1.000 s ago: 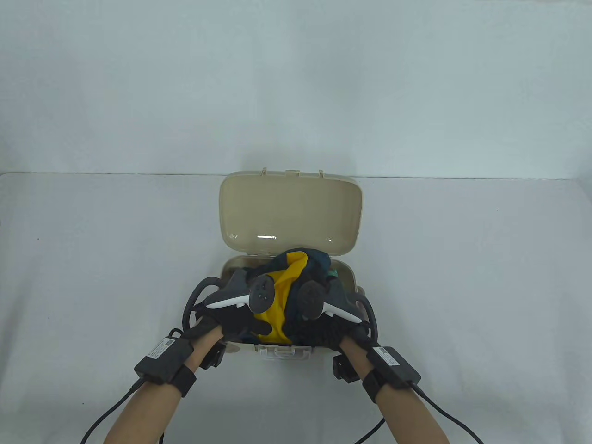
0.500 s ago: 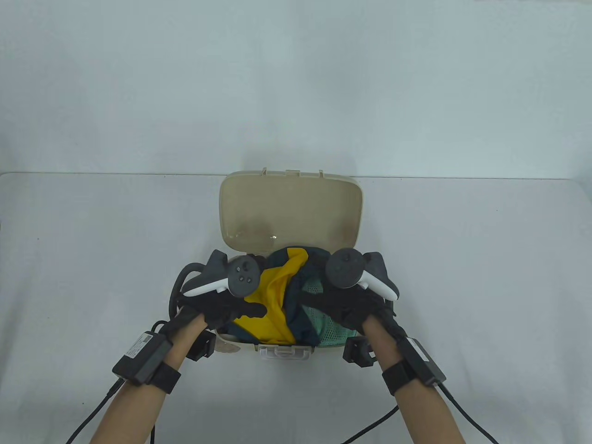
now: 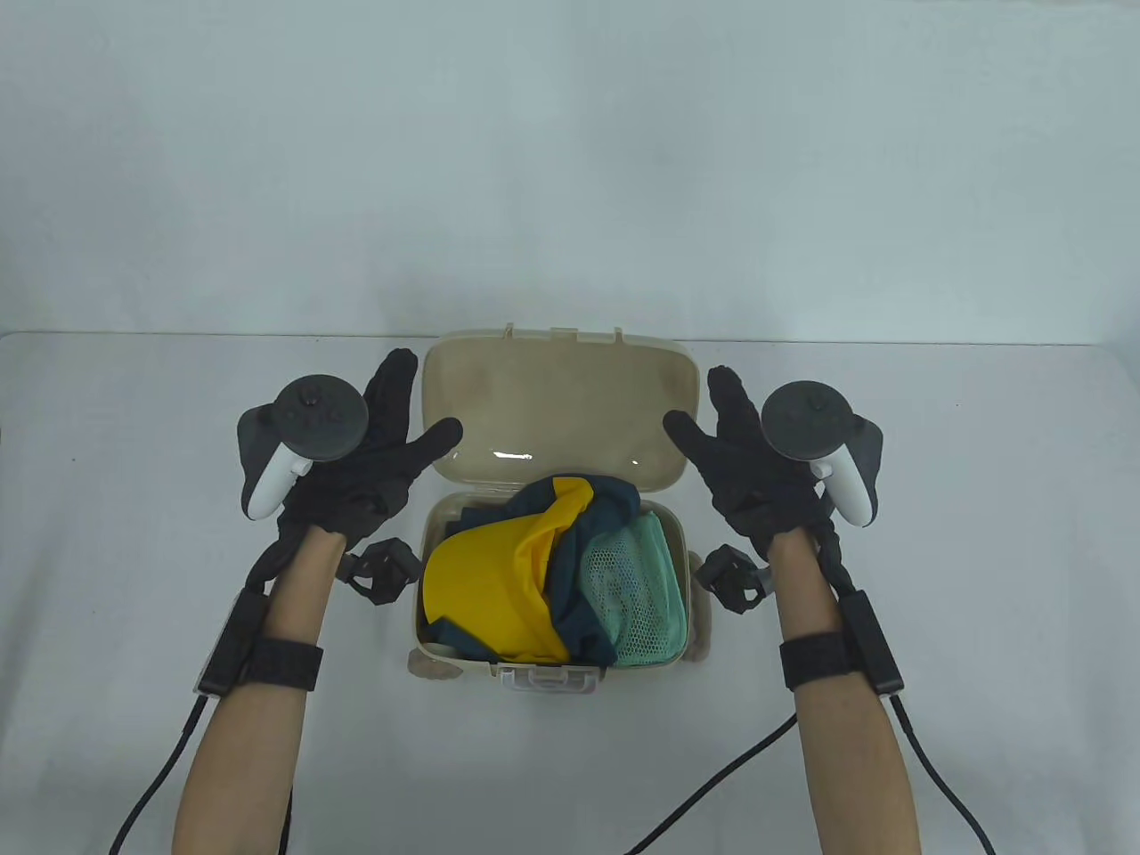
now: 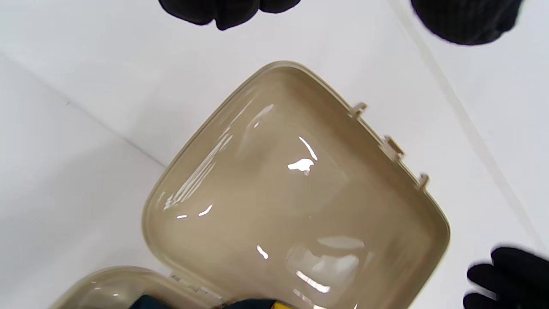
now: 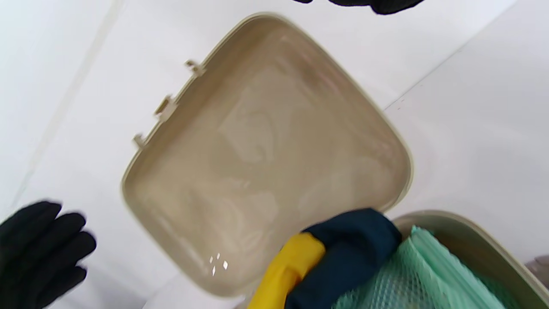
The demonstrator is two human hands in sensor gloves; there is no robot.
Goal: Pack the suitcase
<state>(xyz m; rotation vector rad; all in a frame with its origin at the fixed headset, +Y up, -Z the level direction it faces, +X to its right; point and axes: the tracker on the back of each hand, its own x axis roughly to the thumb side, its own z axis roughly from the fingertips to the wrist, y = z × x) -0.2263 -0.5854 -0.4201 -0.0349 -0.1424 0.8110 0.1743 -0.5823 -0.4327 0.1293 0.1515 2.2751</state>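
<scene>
The beige suitcase (image 3: pixel 677 534) sits in the middle of the table, its lid (image 3: pixel 557 401) standing open behind the base. Inside lie a yellow garment (image 3: pixel 485 592), a dark navy garment (image 3: pixel 579 570) and a green mesh piece (image 3: pixel 637 588), heaped up to the rim. My left hand (image 3: pixel 392 445) is spread open just left of the lid, thumb near its edge. My right hand (image 3: pixel 730 445) is spread open just right of the lid. Neither holds anything. In the right wrist view the lid (image 5: pixel 266 141) fills the frame above the navy garment (image 5: pixel 347 249).
A clear latch (image 3: pixel 552 679) sits on the suitcase's front wall. Glove cables (image 3: pixel 712 784) trail over the near table from both wrists. The table's far edge (image 3: pixel 178 335) meets a white wall. The lid's hook tabs (image 4: pixel 392 146) point away from me.
Both hands have lifted off the clothes and moved apart and away from me, to either side of the lid. The packed garments now lie uncovered.
</scene>
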